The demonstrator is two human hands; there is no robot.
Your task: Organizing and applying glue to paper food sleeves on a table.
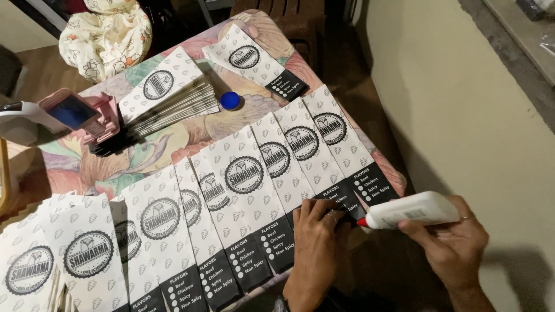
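At table's edge, left hand (317, 242) fingers pressing a printed bag's (341, 173) black end; right hand (451, 242) grip clamped on white glue bottle (411, 210)

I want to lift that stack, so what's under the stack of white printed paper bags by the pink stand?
The stack of white printed paper bags rests on the floral tablecloth. Whatever lies directly beneath it is covered.
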